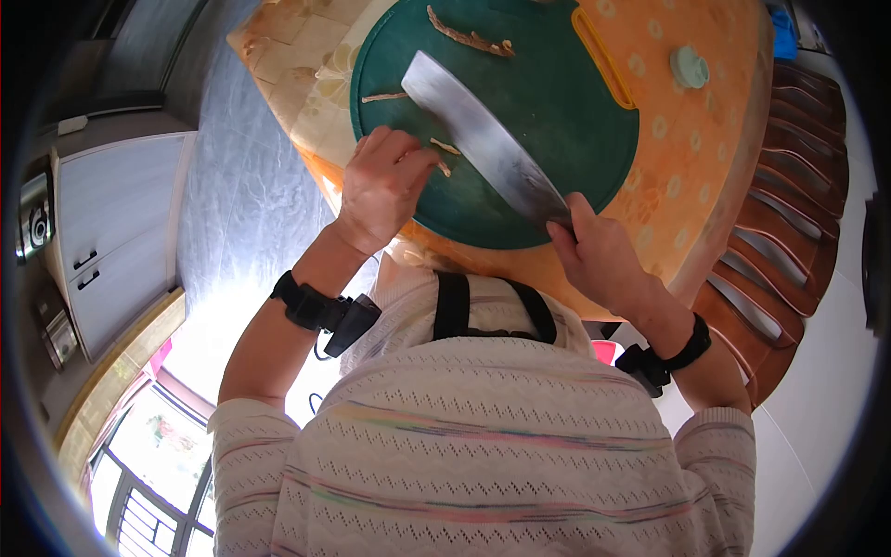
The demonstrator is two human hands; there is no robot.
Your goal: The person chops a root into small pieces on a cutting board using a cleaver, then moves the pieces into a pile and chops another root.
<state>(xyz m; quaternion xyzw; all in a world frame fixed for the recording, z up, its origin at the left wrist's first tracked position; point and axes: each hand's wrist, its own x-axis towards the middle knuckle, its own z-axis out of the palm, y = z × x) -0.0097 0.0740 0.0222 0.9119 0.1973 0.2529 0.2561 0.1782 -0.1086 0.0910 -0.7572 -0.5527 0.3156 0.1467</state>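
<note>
My right hand (601, 255) is closed around the handle of a cleaver (492, 139), whose broad blade slants up and left over a round green cutting board (566, 111). At the board's near left, my left hand (385, 181) is closed, its fingertips pinching a small brown dried root piece (445, 170). Just beyond those fingertips, a short root sliver (445, 147) lies beside the blade. Another thin root strip (383, 97) rests at the board's left, and a longer dried root (469, 35) lies near its far side. The cleaver's handle is mostly hidden in my right hand.
The board has a yellow handle (603, 58) at its right. A pale green lid-like object (690, 68) sits on the patterned tablecloth (682, 158). Wooden chairs (789, 213) line the right side. Cabinets (125, 209) stand at the left.
</note>
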